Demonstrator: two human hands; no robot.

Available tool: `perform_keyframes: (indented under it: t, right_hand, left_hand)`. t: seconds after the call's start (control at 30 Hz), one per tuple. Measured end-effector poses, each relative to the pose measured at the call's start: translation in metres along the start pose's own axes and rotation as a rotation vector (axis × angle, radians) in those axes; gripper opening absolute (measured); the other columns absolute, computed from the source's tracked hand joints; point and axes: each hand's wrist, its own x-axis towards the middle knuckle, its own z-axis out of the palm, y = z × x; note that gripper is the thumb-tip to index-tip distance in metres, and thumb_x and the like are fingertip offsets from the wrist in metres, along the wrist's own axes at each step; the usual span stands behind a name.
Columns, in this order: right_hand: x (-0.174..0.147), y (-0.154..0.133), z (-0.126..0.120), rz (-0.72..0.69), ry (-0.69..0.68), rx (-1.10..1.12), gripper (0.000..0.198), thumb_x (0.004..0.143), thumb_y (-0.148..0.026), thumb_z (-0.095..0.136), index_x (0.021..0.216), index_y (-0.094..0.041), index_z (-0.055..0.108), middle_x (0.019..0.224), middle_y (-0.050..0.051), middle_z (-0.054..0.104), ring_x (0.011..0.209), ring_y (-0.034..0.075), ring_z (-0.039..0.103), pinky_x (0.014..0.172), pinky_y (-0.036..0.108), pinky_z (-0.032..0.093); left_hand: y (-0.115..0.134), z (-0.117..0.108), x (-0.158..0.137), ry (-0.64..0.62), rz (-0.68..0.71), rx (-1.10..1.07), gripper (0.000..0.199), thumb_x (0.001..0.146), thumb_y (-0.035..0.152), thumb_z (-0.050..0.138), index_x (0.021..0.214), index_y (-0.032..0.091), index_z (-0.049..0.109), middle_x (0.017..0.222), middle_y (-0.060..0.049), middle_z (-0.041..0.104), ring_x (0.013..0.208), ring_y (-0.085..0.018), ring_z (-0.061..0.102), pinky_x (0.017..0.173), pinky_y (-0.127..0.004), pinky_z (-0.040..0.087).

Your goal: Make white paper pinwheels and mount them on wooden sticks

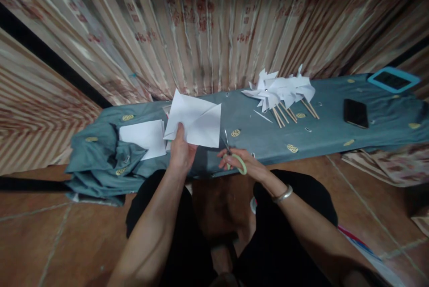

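My left hand [182, 153] grips a white sheet of paper [204, 128] by its lower edge, thumb on top. A slit runs into the sheet from its upper right corner. In my right hand [239, 159] is a pair of scissors [238, 162] with pale green handles, the blades pointing up just right of the paper and apart from it. To the left lies a stack of white paper [144, 137]. Several white paper pinwheels [284, 90] on wooden sticks lie in a pile at the back right.
A narrow bench with a grey-green cloth [321, 137] runs across in front of my knees. On its right lie a dark phone [355, 113] and a blue-framed tablet [393, 80]. A thin white strip [263, 116] lies near the pinwheels. A patterned curtain [208, 32] hangs behind.
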Motion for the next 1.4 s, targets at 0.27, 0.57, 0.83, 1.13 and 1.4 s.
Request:
perform_keyframes:
  t: [0.27,0.57,0.83,1.13,1.4]
  right_hand:
    - [-0.010,0.006,0.004,0.080,-0.221,-0.062,0.066,0.070,-0.070,0.066,0.102,-0.012,0.061,0.082,0.006,0.066,0.072,0.013,0.059,0.068,0.027,0.046]
    - [-0.005,-0.001,0.005,0.012,-0.173,-0.030,0.058,0.073,-0.067,0.064,0.095,-0.013,0.064,0.075,0.003,0.065,0.066,0.011,0.057,0.061,0.024,0.043]
    - [-0.005,-0.003,0.007,0.009,-0.157,-0.039,0.051,0.075,-0.060,0.067,0.096,-0.014,0.067,0.075,0.004,0.067,0.067,0.013,0.059,0.063,0.025,0.046]
    - [-0.005,-0.001,0.006,0.013,-0.150,-0.037,0.053,0.073,-0.062,0.068,0.093,-0.014,0.065,0.073,0.002,0.066,0.064,0.010,0.057,0.061,0.022,0.044]
    - [-0.004,-0.001,0.007,0.033,-0.142,0.018,0.050,0.068,-0.060,0.073,0.086,-0.014,0.065,0.066,0.000,0.064,0.059,0.010,0.057,0.057,0.023,0.045]
  left_hand:
    - [-0.001,-0.003,0.004,-0.045,0.042,0.056,0.032,0.095,0.024,0.049,0.123,0.016,0.060,0.121,-0.008,0.069,0.117,-0.019,0.062,0.098,-0.030,0.051]
    - [-0.008,-0.004,0.002,-0.117,0.031,0.078,0.033,0.094,0.028,0.051,0.123,0.016,0.062,0.120,-0.008,0.070,0.116,-0.018,0.062,0.104,-0.029,0.046]
    - [-0.006,-0.004,0.002,-0.058,0.002,0.026,0.035,0.089,0.027,0.060,0.123,0.019,0.062,0.118,-0.007,0.070,0.115,-0.021,0.063,0.099,-0.031,0.050]
    - [-0.005,-0.003,0.001,-0.077,0.008,0.037,0.030,0.092,0.025,0.053,0.119,0.017,0.064,0.115,-0.007,0.071,0.114,-0.020,0.063,0.099,-0.031,0.050]
    - [-0.003,-0.004,0.001,-0.073,0.004,0.054,0.027,0.092,0.025,0.054,0.114,0.016,0.066,0.119,-0.009,0.070,0.114,-0.020,0.063,0.099,-0.031,0.049]
